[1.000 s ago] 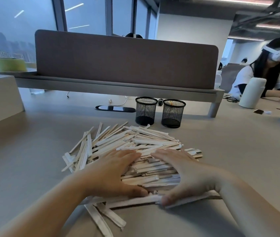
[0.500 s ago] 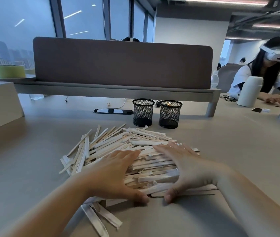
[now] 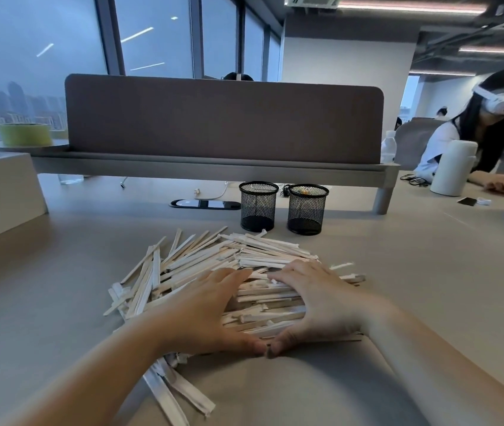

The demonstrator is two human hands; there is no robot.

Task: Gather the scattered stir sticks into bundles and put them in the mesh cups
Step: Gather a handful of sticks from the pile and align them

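Note:
A big loose pile of paper-wrapped stir sticks (image 3: 214, 265) lies on the grey table in front of me. My left hand (image 3: 204, 312) and my right hand (image 3: 318, 299) are cupped around the near part of the pile, thumbs almost touching at the front and fingertips close at the back, enclosing a cluster of sticks (image 3: 263, 302). Several sticks (image 3: 180, 392) trail out under my left wrist. Two black mesh cups stand side by side behind the pile: the left cup (image 3: 258, 207) and the right cup (image 3: 307, 210).
A brown desk divider (image 3: 223, 118) on a raised shelf runs behind the cups. A dark phone (image 3: 204, 204) with a white cable lies left of them. A person in a headset (image 3: 487, 130) sits at the right, behind a white bottle (image 3: 450, 167).
My two hands have drawn closer together around the near sticks until the thumbs nearly meet, squeezing the sticks into a tighter heap.

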